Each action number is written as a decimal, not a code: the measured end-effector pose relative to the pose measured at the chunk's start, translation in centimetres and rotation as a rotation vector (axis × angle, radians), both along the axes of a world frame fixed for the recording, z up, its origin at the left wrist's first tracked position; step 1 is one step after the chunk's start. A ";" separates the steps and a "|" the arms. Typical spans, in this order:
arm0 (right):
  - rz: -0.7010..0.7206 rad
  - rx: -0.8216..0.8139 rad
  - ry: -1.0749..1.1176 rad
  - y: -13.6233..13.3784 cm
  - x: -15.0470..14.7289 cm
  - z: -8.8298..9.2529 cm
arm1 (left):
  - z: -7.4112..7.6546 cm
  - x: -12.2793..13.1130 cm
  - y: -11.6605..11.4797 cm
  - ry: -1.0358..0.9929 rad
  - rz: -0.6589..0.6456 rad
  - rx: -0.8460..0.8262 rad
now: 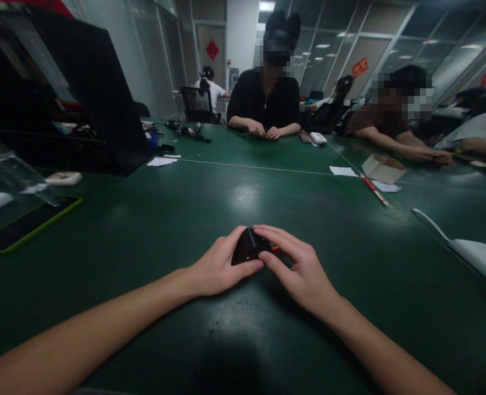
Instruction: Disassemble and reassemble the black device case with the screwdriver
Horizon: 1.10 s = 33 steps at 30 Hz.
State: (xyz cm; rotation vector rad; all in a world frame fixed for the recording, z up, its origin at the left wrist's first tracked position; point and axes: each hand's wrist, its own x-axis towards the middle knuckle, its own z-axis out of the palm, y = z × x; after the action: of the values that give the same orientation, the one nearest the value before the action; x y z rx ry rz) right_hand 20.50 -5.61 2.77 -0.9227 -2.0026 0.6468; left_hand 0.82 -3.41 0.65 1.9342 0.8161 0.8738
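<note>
- My left forearm comes up from the lower left of the frame and my right forearm from the lower right; they slant inward, so my hands meet just below the middle.
- My left hand has its grip around the left side of a glossy dark wedge-shaped piece, thumb along the near edge and fingers mostly hidden behind.
- My right hand closes on the other side, its grip narrow, thumb and fingertips against the piece, wrist arched with the knuckles up.
- An orange-red bit shows beneath my right fingers; I cannot tell whether it belongs to the piece.
- As to progress, taking hold is done and letting go is not; I judge this mid-handling. Whether anything on the piece has been changed, I cannot tell, as my fingers cover much of it.
- The piece is at the frame's centre, over the green bench; whether it touches the surface is unclear.
- Farther off, a green-edged phone lies at the left edge, and an open box stands at the upper right.
</note>
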 end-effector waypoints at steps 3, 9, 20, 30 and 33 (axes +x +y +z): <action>-0.065 -0.020 0.095 0.1 0.4 0.5 | 0.3 0.0 0.0 -0.056 -0.012 -0.068; -0.120 -0.052 0.165 0.4 1.5 1.0 | 0.4 0.0 -0.1 -0.165 -0.153 -0.372; -0.012 -0.206 -0.010 0.2 0.9 0.6 | -0.4 0.7 -0.8 -0.354 -0.217 -0.617; -0.031 -0.464 0.250 0.3 0.8 0.9 | -0.3 0.5 0.3 -0.556 -0.365 -0.859; -0.143 -0.467 0.292 1.0 1.3 0.7 | -0.3 0.2 0.7 -0.512 -0.286 -0.778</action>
State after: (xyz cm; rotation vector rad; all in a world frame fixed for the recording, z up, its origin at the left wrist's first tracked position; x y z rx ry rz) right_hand 21.80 -4.63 3.43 -1.1542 -1.5366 1.1264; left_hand 1.03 -2.73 0.32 1.0429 0.4496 0.6862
